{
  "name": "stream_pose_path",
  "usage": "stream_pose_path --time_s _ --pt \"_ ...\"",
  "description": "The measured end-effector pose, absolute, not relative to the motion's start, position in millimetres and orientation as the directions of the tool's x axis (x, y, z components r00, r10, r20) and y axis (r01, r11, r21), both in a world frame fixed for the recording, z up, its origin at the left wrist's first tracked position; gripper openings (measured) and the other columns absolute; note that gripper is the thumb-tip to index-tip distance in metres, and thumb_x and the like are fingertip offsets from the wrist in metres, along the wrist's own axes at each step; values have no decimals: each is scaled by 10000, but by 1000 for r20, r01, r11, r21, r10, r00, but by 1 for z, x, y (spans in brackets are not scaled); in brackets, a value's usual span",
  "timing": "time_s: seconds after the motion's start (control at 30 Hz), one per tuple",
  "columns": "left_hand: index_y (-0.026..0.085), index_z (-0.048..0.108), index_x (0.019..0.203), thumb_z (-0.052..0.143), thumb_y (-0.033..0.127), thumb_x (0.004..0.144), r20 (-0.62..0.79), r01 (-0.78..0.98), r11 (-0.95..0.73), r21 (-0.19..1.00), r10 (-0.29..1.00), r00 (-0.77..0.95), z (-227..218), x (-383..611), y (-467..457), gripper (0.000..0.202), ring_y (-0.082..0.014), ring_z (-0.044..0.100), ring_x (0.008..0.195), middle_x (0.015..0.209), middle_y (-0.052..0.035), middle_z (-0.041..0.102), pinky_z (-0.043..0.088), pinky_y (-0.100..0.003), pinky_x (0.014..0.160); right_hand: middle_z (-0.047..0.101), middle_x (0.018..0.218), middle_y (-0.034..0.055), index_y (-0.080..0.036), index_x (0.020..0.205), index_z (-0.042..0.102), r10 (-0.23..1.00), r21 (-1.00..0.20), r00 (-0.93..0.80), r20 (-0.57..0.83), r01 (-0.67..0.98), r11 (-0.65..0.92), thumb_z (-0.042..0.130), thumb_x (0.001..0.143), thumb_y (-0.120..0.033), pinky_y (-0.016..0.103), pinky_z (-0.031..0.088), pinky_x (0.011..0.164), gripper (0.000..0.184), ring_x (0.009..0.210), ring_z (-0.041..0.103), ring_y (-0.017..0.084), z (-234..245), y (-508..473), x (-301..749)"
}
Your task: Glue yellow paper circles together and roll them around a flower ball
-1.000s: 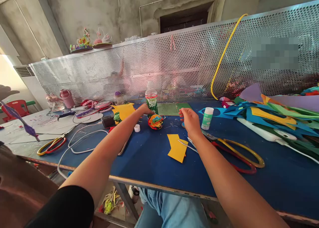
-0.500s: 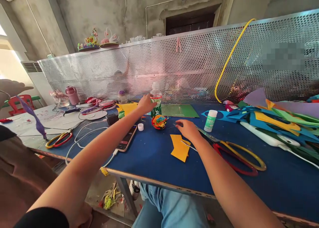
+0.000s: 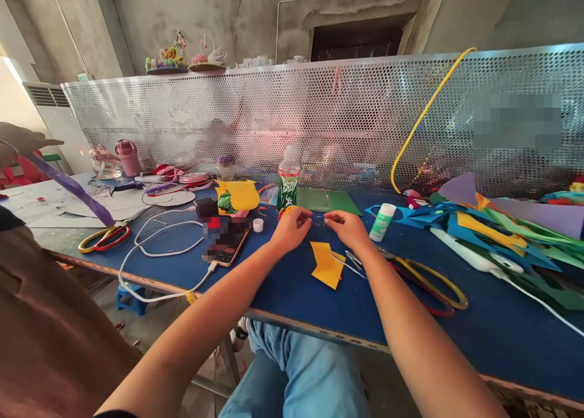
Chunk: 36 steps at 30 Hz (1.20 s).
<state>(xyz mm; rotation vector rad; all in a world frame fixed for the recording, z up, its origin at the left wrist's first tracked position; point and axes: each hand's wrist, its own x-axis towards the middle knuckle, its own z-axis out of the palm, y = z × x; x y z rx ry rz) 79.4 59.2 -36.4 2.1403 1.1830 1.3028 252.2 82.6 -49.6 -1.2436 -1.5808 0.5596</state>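
Note:
My left hand [image 3: 292, 230] is over the blue tabletop with its fingers curled in a pinch. What it holds, if anything, is too small to make out. It partly covers a crumpled orange and red paper ball [image 3: 286, 212] in front of a green-labelled plastic bottle [image 3: 289, 182]. Facing it, a short gap away, my right hand [image 3: 347, 228] also has thumb and finger pinched together, their content unclear. Below the right hand lie yellow paper pieces [image 3: 326, 266] and thin metal tweezers [image 3: 349, 263]. A glue stick [image 3: 382, 222] stands to its right, near large scissors [image 3: 424, 278], partly hidden by my forearm.
At left are a phone [image 3: 228, 243] on a white cable, a white cap [image 3: 258, 225] and red-yellow scissors [image 3: 104, 238]. Coloured paper scraps [image 3: 502, 223] and a white glue gun [image 3: 469, 250] lie at right. A perforated metal screen [image 3: 365, 126] stands behind. Another person's hand [image 3: 27, 143] holds a purple strip.
My left hand has let go of the bottle and come down and back towards my right hand. The right hand stays near its place. The view has shifted slightly.

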Motion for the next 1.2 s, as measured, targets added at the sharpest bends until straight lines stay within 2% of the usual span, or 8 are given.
stream_pose_path --time_s 0.2,0.33,0.5,0.63,0.73,0.97,1.1,1.2 --pt "144 553 968 567 111 742 505 370 -553 746 833 225 -44 76 65 229 -137 616 809 982 -79 629 499 -277 757 667 764 33 -167 815 660 952 -917 -11 305 265 297 628 614 -308 280 449 631 248 668 586 141 -42 73 248" --pt "135 563 960 597 110 729 471 310 -525 793 850 235 -44 78 67 234 -141 629 799 893 -70 654 507 -275 749 646 715 15 -161 825 656 963 -943 -36 268 196 270 642 604 -297 261 425 596 260 617 548 117 -37 68 246" --pt "135 595 822 569 115 749 413 265 -465 845 881 231 -43 78 68 80 -132 639 690 742 -33 658 511 -268 693 636 697 3 -162 827 657 966 -952 -78 248 165 257 647 615 -298 247 401 589 253 599 522 99 -34 65 244" --pt "133 607 783 574 127 740 382 256 -434 864 895 230 -40 77 67 55 -128 628 622 655 -16 640 504 -265 650 653 770 33 -163 806 663 966 -952 -92 243 167 256 609 690 -415 248 401 630 283 682 547 115 -32 63 242" --pt "140 619 770 576 145 739 386 265 -443 857 890 241 -39 77 65 53 -122 618 622 672 -16 646 497 -262 650 658 829 50 -167 794 674 961 -950 -128 244 166 263 581 713 -499 255 404 654 354 737 558 129 -31 63 241" --pt "149 632 766 564 193 753 437 329 -497 803 866 243 -38 76 62 82 -116 595 592 674 -7 645 477 -243 605 638 732 33 -166 698 670 955 -957 -161 248 111 268 619 688 -521 262 421 678 358 673 546 117 -34 65 241" --pt "149 648 779 555 202 766 500 378 -547 747 837 223 -36 75 59 108 -123 591 579 657 -10 647 460 -239 584 647 748 34 -180 751 678 971 -982 -170 166 57 178 632 695 -499 248 429 675 327 688 564 118 -32 62 242" --pt "147 658 812 540 180 780 557 402 -592 699 802 214 -34 74 58 126 -126 601 626 719 -27 670 457 -232 609 660 781 45 -186 770 684 966 -997 -248 78 0 80 602 728 -504 246 443 707 331 746 590 132 -31 60 242"
